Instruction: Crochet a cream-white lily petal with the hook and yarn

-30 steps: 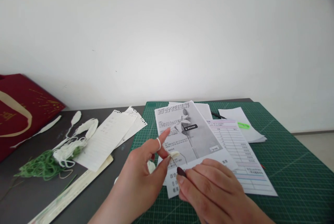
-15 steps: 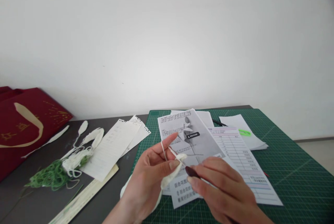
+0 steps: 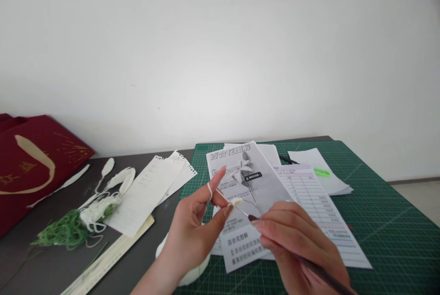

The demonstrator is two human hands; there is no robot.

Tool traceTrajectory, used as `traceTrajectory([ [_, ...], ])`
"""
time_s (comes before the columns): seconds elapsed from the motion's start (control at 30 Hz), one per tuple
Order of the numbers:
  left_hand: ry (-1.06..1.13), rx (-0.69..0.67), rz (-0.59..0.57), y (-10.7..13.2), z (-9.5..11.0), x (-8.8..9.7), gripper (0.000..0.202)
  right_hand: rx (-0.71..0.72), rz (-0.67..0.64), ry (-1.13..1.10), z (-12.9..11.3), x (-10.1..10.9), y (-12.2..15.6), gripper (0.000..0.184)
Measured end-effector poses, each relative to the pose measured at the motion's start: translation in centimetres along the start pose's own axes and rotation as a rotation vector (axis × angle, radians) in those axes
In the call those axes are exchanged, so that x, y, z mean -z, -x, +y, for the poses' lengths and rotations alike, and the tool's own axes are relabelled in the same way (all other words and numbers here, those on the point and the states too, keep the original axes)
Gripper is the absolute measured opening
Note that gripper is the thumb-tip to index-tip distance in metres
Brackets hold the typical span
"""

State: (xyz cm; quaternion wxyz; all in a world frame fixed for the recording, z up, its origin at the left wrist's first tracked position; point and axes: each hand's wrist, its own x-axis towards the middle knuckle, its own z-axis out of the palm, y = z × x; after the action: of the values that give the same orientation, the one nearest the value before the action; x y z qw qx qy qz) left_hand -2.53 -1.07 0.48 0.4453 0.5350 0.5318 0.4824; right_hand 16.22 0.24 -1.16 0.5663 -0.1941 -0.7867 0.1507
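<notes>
My left hand pinches a small white crocheted piece between thumb and fingers. White yarn wraps around its raised index finger. In my right hand is a crochet hook with a dark handle, its thin metal shaft reaching to the white piece. Partly hidden behind my left wrist, a white yarn ball rests on the mat. Under both hands lies a printed sheet with a lily picture.
A green cutting mat covers the right side of the table. Beside it lie a lined form, white papers with a bright green clip, and notebook pages. Green yarn, white crocheted petals and a red bag are at left.
My left hand has turned, so less of the white piece shows. The right hand has shifted slightly right and now exposes more of the hook's handle.
</notes>
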Motion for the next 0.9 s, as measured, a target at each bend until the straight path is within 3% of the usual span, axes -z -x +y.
traceTrajectory([
  [0.17,0.091,0.073,-0.144,-0.4,0.4,0.5,0.013,-0.207,0.036,-0.232,0.3,0.6,0.2,0.030],
  [0.33,0.137,0.184,-0.256,-0.3,0.3,0.3,0.008,-0.517,0.138,-0.514,1.1,0.9,0.7,0.016],
  [0.53,0.176,0.126,-0.186,0.0,0.2,-0.4,0.003,-0.953,0.274,-0.900,2.4,0.0,-0.4,0.014],
  [0.57,0.205,0.112,-0.165,0.1,0.0,-0.6,0.011,-0.990,0.286,-0.926,2.4,-0.2,-0.5,0.014],
  [0.73,0.293,0.051,-0.074,0.3,-0.7,-1.5,0.040,-1.015,0.278,-0.897,2.1,-1.1,-0.2,0.012],
  [0.9,0.294,0.071,0.123,0.4,-0.3,-2.7,0.039,-0.698,0.271,-0.581,1.5,-1.4,0.5,0.012],
])
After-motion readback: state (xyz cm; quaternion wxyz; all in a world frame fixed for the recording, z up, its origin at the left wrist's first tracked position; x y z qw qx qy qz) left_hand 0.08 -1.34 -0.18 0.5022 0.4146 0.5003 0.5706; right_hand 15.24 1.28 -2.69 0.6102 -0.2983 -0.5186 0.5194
